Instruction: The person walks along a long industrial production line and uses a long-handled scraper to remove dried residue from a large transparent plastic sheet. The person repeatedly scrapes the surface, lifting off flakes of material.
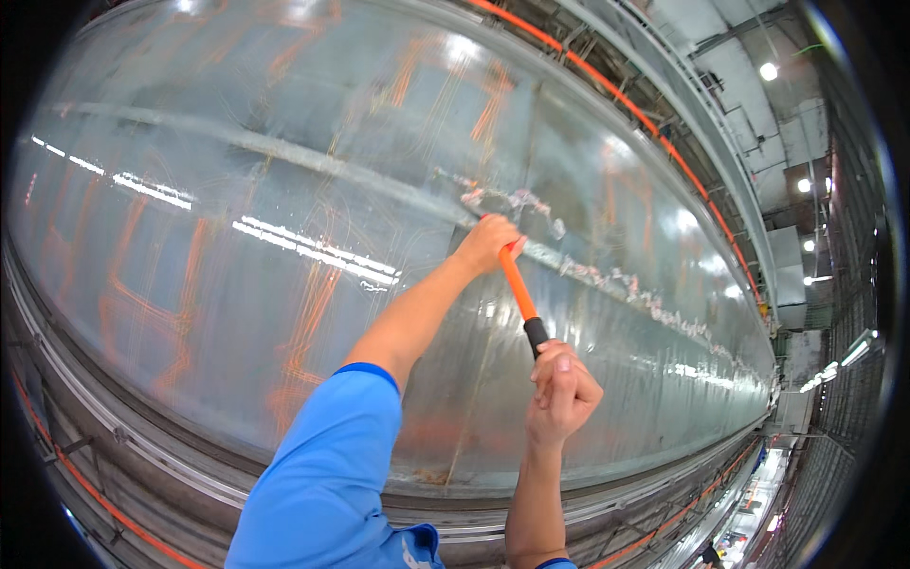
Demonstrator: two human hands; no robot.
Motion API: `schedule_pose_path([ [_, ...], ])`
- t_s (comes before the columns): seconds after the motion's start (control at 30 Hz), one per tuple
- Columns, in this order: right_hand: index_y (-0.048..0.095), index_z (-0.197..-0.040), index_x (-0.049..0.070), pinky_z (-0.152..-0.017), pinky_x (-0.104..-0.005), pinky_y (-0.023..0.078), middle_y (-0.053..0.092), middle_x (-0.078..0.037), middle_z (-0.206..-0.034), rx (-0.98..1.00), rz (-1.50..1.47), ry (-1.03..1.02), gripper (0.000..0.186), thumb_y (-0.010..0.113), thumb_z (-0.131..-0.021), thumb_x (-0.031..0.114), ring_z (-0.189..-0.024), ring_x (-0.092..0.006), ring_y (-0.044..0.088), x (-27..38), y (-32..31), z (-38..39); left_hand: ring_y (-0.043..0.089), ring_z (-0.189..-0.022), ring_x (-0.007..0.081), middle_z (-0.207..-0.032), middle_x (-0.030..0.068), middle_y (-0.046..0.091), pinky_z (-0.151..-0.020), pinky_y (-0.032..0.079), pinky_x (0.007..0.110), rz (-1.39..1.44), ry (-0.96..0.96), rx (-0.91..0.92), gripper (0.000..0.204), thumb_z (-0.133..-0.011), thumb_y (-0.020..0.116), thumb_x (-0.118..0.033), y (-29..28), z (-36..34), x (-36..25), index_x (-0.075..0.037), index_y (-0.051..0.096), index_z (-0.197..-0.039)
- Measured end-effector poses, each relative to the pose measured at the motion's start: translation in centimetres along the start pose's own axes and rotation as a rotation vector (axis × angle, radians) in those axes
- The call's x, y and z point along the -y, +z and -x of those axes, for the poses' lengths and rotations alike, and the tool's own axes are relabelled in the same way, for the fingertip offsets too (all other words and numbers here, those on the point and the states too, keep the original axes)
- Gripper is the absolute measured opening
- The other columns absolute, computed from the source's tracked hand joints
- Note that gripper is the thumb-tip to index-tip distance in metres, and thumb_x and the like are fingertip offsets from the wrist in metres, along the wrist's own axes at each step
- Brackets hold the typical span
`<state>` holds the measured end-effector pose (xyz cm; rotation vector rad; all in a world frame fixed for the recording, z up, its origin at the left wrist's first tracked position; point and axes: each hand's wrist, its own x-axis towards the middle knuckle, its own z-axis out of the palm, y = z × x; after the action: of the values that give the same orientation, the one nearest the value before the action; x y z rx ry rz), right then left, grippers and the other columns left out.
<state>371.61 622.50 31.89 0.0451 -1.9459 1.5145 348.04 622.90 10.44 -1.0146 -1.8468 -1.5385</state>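
Both my hands grip a tool with an orange shaft (517,287) and a black end grip. Its working end is hidden behind my left hand (488,244), so I cannot make out its kind. That hand is closed around the upper shaft, close to a large shiny grey metal surface (379,123). Lower down, my right hand (566,391) is wrapped around the black grip. A pale strip (322,159) runs across the metal to my left hand. Crumpled whitish shreds (517,199) cling just beyond that hand, and more (654,303) follow the strip's line to the right.
Orange smears (303,332) mark the metal. An orange rail (621,95) follows its far edge; another orange rail (104,503) runs along the near side beside grey metal tracks (152,455). A dark mesh wall (853,237) and ceiling lamps (769,71) stand at the right.
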Motion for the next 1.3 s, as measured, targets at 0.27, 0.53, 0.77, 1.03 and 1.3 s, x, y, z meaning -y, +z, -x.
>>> schedule_pose_path([
  [0.27, 0.049, -0.058, 0.006, -0.073, -0.0437, 0.051, 0.053, -0.003, -0.056, 0.109, -0.167, 0.076, 0.04, 0.065, -0.094, 0.012, -0.054, -0.0193, 0.053, 14.2, -7.7, 14.2, 0.06, -0.077, 0.0296, -0.07, 0.0055, 0.057, -0.076, 0.05, 0.043, 0.092, -0.178, 0.077, 0.034, -0.083, 0.083, -0.022, -8.1, 12.3, -19.9, -0.008, 0.055, -0.068],
  [0.53, 0.062, -0.069, 0.01, -0.076, -0.0418, 0.057, 0.06, -0.004, -0.063, 0.222, -0.194, 0.013, 0.026, 0.088, -0.073, 0.01, -0.059, -0.0219, 0.062, 26.7, -13.8, 35.9, 0.058, -0.068, 0.0295, -0.068, 0.0064, 0.056, -0.073, 0.049, 0.039, 0.068, -0.15, 0.322, 0.028, -0.081, 0.084, -0.014, -13.9, 27.8, -38.7, -0.009, 0.059, -0.069],
  [0.77, 0.061, -0.066, 0.007, -0.071, -0.0414, 0.06, 0.061, -0.005, -0.063, 0.307, -0.192, 0.025, 0.02, 0.074, -0.081, 0.005, -0.06, -0.0227, 0.063, 29.5, -14.3, 43.9, 0.055, -0.065, 0.0291, -0.067, 0.0071, 0.057, -0.073, 0.048, 0.04, 0.115, -0.151, 0.191, 0.026, -0.083, 0.081, -0.009, -15.9, 34.2, -44.1, -0.008, 0.059, -0.069],
  [1.03, 0.059, -0.068, 0.006, -0.069, -0.0405, 0.061, 0.059, -0.004, -0.062, 0.315, -0.212, -0.035, 0.019, 0.069, -0.083, 0.004, -0.058, -0.0216, 0.062, 29.2, -12.6, 41.3, 0.055, -0.063, 0.0316, -0.067, 0.0089, 0.056, -0.069, 0.048, 0.042, 0.113, -0.164, 0.143, 0.027, -0.083, 0.076, -0.006, -15.9, 35.1, -43.1, -0.007, 0.055, -0.066],
  [1.3, 0.043, -0.063, 0.011, -0.051, -0.0355, 0.051, 0.055, -0.002, -0.054, 0.042, -0.148, -0.113, 0.039, 0.062, -0.097, 0.015, -0.045, -0.0157, 0.051, 25.2, -7.2, 35.6, 0.051, -0.06, 0.0319, -0.063, 0.0089, 0.05, -0.065, 0.045, 0.041, 0.139, -0.151, 0.102, 0.032, -0.081, 0.073, -0.001, -14.4, 30.1, -36.4, -0.008, 0.047, -0.063],
])
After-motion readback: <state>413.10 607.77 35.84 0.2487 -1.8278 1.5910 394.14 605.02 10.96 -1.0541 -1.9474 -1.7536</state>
